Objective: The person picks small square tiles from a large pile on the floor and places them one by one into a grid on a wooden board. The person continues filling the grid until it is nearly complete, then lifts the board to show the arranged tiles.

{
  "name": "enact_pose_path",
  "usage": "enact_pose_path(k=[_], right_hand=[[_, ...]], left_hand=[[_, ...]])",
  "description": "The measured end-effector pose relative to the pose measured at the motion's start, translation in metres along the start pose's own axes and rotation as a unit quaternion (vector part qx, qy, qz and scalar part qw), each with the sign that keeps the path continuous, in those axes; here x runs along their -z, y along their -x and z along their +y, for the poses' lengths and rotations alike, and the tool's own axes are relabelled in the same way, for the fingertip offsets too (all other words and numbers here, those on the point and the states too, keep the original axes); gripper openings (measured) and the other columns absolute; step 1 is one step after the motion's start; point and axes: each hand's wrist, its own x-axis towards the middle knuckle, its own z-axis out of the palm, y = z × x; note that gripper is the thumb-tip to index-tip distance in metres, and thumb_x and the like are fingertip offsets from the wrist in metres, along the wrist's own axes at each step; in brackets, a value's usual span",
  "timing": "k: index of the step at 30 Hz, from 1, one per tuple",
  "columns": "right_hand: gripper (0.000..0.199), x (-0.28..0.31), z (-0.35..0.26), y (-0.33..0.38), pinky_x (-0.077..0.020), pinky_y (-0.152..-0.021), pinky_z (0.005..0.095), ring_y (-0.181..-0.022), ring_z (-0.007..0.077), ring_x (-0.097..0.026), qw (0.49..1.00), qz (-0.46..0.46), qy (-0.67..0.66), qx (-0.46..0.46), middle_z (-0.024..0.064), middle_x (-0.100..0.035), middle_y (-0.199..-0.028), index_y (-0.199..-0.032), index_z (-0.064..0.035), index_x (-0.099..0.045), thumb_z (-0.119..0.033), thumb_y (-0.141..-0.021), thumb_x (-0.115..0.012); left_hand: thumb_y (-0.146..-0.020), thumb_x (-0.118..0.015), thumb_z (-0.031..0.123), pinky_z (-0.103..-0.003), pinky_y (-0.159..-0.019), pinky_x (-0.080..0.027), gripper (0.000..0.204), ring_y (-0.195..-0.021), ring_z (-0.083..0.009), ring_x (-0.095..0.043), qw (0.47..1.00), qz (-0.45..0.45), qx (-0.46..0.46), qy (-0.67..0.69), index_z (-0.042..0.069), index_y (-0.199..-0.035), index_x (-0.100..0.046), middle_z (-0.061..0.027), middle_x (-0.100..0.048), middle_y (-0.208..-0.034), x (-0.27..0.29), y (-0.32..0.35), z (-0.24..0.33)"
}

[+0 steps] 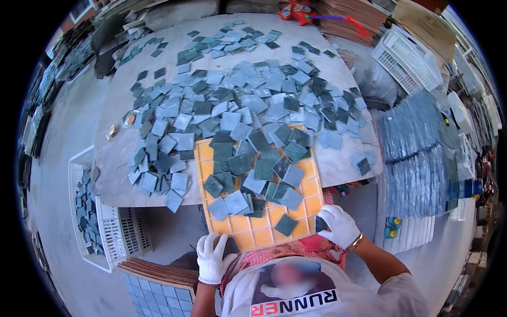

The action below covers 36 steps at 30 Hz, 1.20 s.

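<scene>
- Partly hidden where the right hand [339, 227] covers it, a dark tile [320, 224] is pinched in the fingers over the right edge of a yellow gridded tray [261, 236].
- Left hand [212, 260] at the tray's lower-left corner, fingers bent; I cannot tell whether they grip.
- Heaped loose tiles [231, 121] obscure the table [119, 177].

Diffuse, cool light is brightening the bench [119, 182], shadow is darkening beneath, straight edges are bowing toward a black rim, and the shirt [364, 301] is showing one blurred patch.
</scene>
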Motion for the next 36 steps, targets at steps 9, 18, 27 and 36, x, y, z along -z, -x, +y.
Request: enact_pose_path(k=[9, 18, 27, 36], right_hand=[[0.045, -0.007, 0.009, 0.012, -0.0477, -0.082, 0.0382, -0.098, 0.0277, -0.054, 0.999, 0.014, -0.033, -0.028, 0.0079, -0.051, -0.108, -0.107, -0.0095, -0.059, -0.019, -0.067, -0.076], [0.041, -0.008, 0.0, -0.004, -0.047, -0.081, 0.0388, -0.094, 0.0267, -0.054, 0.999, -0.016, 0.029, 0.028, 0.007, -0.051, -0.102, -0.106, -0.0114, -0.057, -0.016, -0.068, -0.073], [0.053, -0.021, -0.037, -0.017, -0.0475, -0.077, 0.0382, -0.092, 0.0265, -0.057, 1.0, 0.017, -0.014, 0.009, 0.0084, -0.053, -0.103, -0.111, -0.0094, -0.054, -0.033, -0.069, -0.075], [0.062, -0.047, -0.054, -0.036, -0.0482, -0.079, 0.0385, -0.094, 0.028, -0.056, 0.998, 0.052, -0.005, 0.04, 0.0102, -0.053, -0.105, -0.118, -0.0083, -0.049, -0.029, -0.066, -0.077]], left_hand=[[-0.064, -0.075, 0.029, -0.046, -0.088, -0.043, 0.052, -0.104, -0.0343, -0.047, 0.998, 0.006, -0.023, -0.057, 0.008, -0.11, -0.064, -0.0101, -0.053, -0.113, 0.001, 0.003, -0.009], [-0.061, -0.077, 0.028, -0.043, -0.087, -0.043, 0.053, -0.105, -0.0314, -0.048, 0.997, -0.02, -0.047, -0.05, 0.014, -0.11, -0.065, -0.0072, -0.051, -0.116, 0.015, -0.015, -0.02], [-0.059, -0.077, 0.03, -0.042, -0.09, -0.044, 0.052, -0.106, -0.0308, -0.048, 0.997, 0.008, -0.068, -0.023, 0.012, -0.107, -0.067, -0.0081, -0.054, -0.116, 0.008, -0.008, -0.029], [-0.066, -0.076, 0.015, -0.045, -0.101, -0.042, 0.049, -0.114, -0.0332, -0.056, 0.986, 0.009, -0.138, 0.096, 0.005, -0.112, -0.064, -0.013, -0.062, -0.118, -0.011, 0.001, -0.044]])
